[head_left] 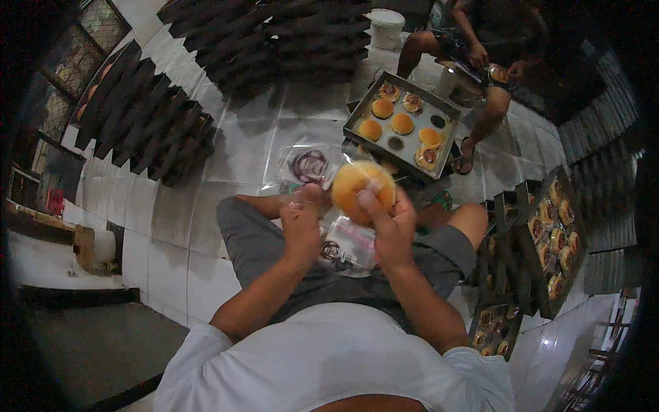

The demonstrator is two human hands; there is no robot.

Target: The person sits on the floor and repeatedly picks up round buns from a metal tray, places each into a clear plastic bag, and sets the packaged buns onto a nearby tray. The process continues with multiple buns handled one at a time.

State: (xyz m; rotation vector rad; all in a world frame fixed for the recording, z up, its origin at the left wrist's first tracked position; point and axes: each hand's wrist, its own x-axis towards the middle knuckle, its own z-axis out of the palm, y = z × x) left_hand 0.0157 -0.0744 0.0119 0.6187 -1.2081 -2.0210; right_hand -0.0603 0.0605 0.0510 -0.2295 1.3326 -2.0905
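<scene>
My right hand (392, 230) grips a round golden bun (358, 185) in front of me, with the thumb lying across its top. Beside it, my left hand (301, 218) is closed on the edge of a clear plastic bag (309, 166) that has a dark print. The bag spreads beyond the fingers, to the left of the bun. Between my forearms, a pile of printed plastic bags (351, 246) rests on my lap. Just ahead stands a metal tray (410, 150) holding several buns, some plain and some in printed wrappers.
Across the tray, another person (473, 55) sits handling a wrapped bun (498, 73). Trays of wrapped buns (553, 237) are stacked at my right. Dark stacked trays (147, 113) stand at left, more trays (274, 41) at the back, beside a white bucket (386, 29).
</scene>
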